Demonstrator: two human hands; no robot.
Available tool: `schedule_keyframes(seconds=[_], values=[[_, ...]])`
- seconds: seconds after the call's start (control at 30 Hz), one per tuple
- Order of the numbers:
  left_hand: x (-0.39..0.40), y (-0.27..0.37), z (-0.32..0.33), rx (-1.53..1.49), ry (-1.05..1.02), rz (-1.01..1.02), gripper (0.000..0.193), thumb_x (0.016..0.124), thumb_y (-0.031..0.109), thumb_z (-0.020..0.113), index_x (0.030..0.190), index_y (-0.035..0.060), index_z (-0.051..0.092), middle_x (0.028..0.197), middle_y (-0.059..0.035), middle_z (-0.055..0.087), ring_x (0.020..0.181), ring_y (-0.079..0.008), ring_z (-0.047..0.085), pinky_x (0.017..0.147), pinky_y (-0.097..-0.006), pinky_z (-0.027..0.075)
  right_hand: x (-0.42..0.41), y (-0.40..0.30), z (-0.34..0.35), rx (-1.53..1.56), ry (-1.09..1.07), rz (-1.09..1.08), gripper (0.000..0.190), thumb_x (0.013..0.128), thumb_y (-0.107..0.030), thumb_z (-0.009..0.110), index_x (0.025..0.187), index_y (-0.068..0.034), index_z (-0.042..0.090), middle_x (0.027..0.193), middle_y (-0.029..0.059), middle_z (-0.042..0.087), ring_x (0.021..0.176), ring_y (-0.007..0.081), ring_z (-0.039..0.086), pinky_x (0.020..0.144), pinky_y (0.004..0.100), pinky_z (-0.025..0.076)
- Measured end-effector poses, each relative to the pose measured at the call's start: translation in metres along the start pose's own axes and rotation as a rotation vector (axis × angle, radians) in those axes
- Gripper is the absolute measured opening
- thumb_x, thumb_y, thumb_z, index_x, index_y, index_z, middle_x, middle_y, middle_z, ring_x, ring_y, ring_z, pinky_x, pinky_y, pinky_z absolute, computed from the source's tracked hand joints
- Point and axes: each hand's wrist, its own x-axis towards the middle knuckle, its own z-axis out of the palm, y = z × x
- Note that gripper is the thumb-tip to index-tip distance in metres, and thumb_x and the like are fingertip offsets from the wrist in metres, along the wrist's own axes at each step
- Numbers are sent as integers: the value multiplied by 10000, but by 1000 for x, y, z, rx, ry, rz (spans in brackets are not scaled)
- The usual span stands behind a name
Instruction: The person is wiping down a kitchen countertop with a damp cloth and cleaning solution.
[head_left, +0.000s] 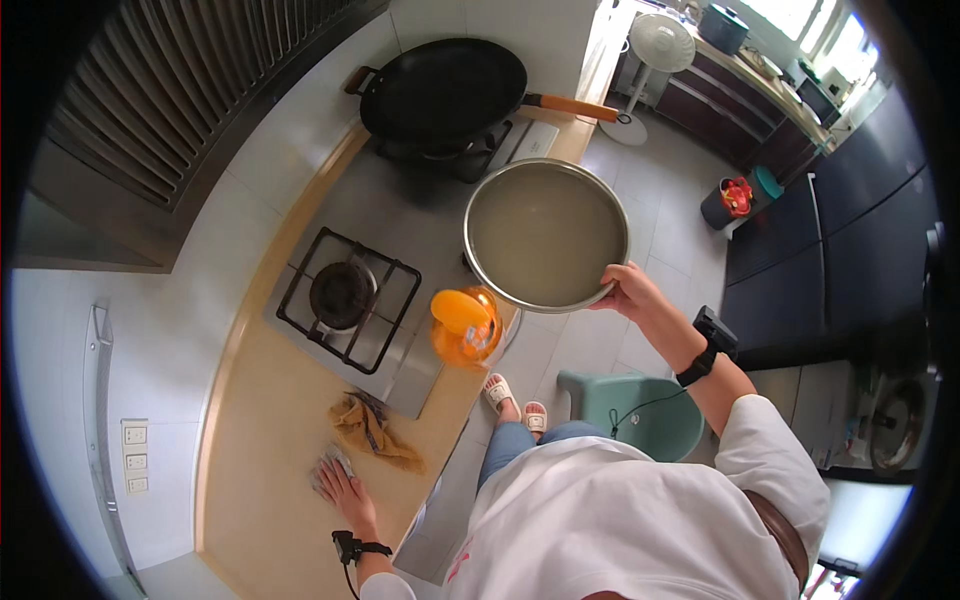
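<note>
My right hand (628, 294) grips the near rim of a round metal basin (547, 232) holding cloudy, pale liquid. The basin overlaps the cooktop's front edge and the floor beyond; whether anything supports it underneath is hidden. Spread over a grey cloth (330, 463), my left hand (346, 496) presses it against the beige countertop (259, 480). A crumpled yellow-brown rag (371, 433) lies just beyond that hand. Between the basin and the left burner (343, 295), an orange plastic bottle (466, 330) with an orange top is by the cooktop's front edge.
A black wok (446, 94) sits on the far burner, its wooden handle (574, 106) jutting past the counter. The range hood (172, 97) overhangs the left side. A green plastic stool (637, 412) stands near my legs. Farther off are a standing fan (660, 45), a bin (720, 206) and a dark refrigerator (862, 210).
</note>
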Motion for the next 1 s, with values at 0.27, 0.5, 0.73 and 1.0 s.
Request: schedule_keyframes(seconds=[0.27,0.5,0.73,1.0], values=[[1,1,-1,11,-27,-49,586,978,440,217,1475,133,259,1535,-137,207,1418,-328,172,1137,-539,71,68,4,60,48,-70,125,315,770,29,431,1050,145,519,923,238,624,790,356,678,687,464,610],[2,1,0,6,-27,-74,593,979,448,206,1474,127,260,1535,-142,203,1415,-336,172,1136,-537,78,99,9,107,29,-82,193,336,755,58,433,1075,119,517,944,228,617,792,364,673,689,467,611],[2,3,1,13,-12,-82,628,979,496,155,1476,127,259,1539,-130,199,1419,-332,165,1134,-533,74,136,17,133,26,-154,205,353,769,49,449,1114,120,477,919,234,622,742,364,675,637,441,617],[2,6,-2,2,29,-51,565,986,419,221,1450,111,313,1516,-160,245,1397,-359,215,1125,-550,115,159,7,161,-105,-204,162,269,804,14,451,1052,112,486,910,213,616,766,335,681,708,438,611]])
